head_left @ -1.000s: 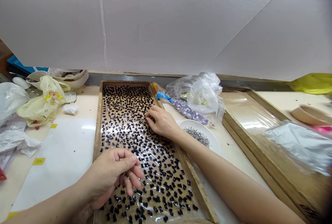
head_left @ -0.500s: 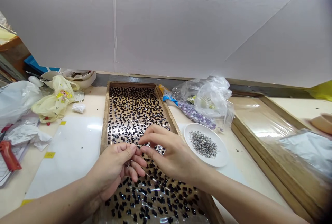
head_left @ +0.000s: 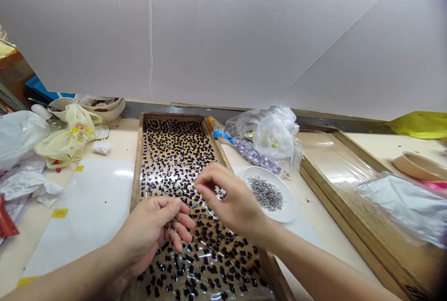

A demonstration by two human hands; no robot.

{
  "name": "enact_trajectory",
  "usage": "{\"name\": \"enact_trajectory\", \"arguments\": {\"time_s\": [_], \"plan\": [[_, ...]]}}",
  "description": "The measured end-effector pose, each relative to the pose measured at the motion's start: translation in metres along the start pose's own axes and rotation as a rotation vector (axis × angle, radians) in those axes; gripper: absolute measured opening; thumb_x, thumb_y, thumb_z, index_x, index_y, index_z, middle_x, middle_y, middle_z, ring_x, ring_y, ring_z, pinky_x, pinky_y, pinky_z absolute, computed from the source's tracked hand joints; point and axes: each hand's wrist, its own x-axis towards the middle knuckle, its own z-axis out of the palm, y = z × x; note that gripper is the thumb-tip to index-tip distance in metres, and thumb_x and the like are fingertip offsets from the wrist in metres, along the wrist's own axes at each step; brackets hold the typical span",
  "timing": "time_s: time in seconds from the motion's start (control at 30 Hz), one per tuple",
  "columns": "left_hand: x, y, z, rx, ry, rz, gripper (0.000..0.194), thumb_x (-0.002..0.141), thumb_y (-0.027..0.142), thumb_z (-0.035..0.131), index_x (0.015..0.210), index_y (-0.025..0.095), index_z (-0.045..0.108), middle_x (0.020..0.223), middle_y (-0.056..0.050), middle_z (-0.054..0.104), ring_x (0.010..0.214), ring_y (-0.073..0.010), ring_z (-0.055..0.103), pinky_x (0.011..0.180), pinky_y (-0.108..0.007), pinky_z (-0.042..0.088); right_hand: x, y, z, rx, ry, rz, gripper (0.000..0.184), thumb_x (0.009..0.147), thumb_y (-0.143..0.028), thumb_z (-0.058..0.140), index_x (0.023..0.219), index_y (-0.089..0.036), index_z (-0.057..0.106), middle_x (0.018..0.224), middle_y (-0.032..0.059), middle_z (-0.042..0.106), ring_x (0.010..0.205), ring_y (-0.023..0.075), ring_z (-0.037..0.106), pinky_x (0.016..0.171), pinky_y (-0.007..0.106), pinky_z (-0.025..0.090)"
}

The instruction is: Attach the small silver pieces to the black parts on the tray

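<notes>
My left hand hovers palm up over a wooden-framed tray, its fingers curled around a few thin metal pins. The left thumb lies against the index finger. To its right, my right hand is pinched, thumb to index finger; whatever is between those fingertips is too small to make out. Beneath both hands, many small glossy black pieces are spread over the clear film on the tray. A white plate right of the tray bears a heap of thin metal pins.
Clear plastic bags and a bag of purple chips lie behind the plate. On the right is another wooden frame with film and a silvery bag. A yellow bag and red-handled tool lie left.
My right hand has drawn away from the left fingertips, slightly up and to the right, and its fingers have closed into a pinch. The view has shifted a little to the right.
</notes>
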Motion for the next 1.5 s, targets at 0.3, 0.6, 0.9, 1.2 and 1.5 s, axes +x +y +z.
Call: {"name": "enact_trajectory", "arguments": {"time_s": [0.3, 0.6, 0.9, 1.2, 1.5], "plan": [[-0.002, 0.001, 0.002, 0.095, -0.037, -0.121, 0.020, 0.078, 0.024, 0.060, 0.089, 0.007, 0.059, 0.075, -0.009, 0.066, 0.055, -0.0091, 0.059, 0.050, -0.020, 0.045, 0.021, 0.093, -0.008, -0.443, -0.104, 0.113, 0.010, 0.083, -0.015, 0.049, 0.078, -0.017, 0.058, 0.081, 0.0068, 0.060, 0.076, 0.0183, 0.056, 0.068, 0.030, 0.044], [-0.001, 0.002, 0.002, 0.072, -0.067, -0.176, 0.015, 0.078, 0.018, 0.055, 0.087, 0.007, 0.058, 0.073, -0.009, 0.066, 0.053, -0.0112, 0.061, 0.045, -0.020, 0.044, 0.022, 0.103, 0.004, -0.498, -0.207, 0.083, 0.014, 0.085, -0.016, 0.046, 0.083, -0.016, 0.060, 0.088, 0.0086, 0.060, 0.082, 0.0194, 0.057, 0.074, 0.031, 0.044], [-0.001, 0.001, 0.001, 0.069, -0.072, -0.161, 0.016, 0.079, 0.021, 0.056, 0.088, 0.007, 0.058, 0.075, -0.009, 0.067, 0.055, -0.0114, 0.061, 0.045, -0.020, 0.044, 0.021, 0.104, 0.004, -0.495, -0.203, 0.102, 0.013, 0.085, -0.015, 0.047, 0.082, -0.016, 0.060, 0.088, 0.0077, 0.061, 0.083, 0.0186, 0.057, 0.075, 0.029, 0.045], [0.000, -0.001, -0.001, 0.085, -0.089, -0.170, 0.021, 0.079, 0.028, 0.059, 0.085, 0.008, 0.059, 0.073, -0.009, 0.067, 0.055, -0.0108, 0.061, 0.044, -0.019, 0.044, 0.022, 0.106, 0.004, -0.470, -0.189, 0.094, 0.014, 0.084, -0.014, 0.048, 0.082, -0.016, 0.062, 0.088, 0.0083, 0.061, 0.083, 0.0195, 0.058, 0.075, 0.032, 0.047], [-0.001, -0.003, 0.001, 0.136, -0.143, -0.176, 0.024, 0.074, 0.033, 0.065, 0.072, 0.011, 0.057, 0.064, -0.005, 0.065, 0.048, -0.0096, 0.060, 0.036, -0.015, 0.039, -0.004, 0.014, -0.017, 0.157, -0.270, -0.038, 0.013, 0.083, -0.014, 0.055, 0.089, -0.019, 0.065, 0.081, 0.0033, 0.060, 0.077, 0.0135, 0.057, 0.070, 0.028, 0.049]]}}
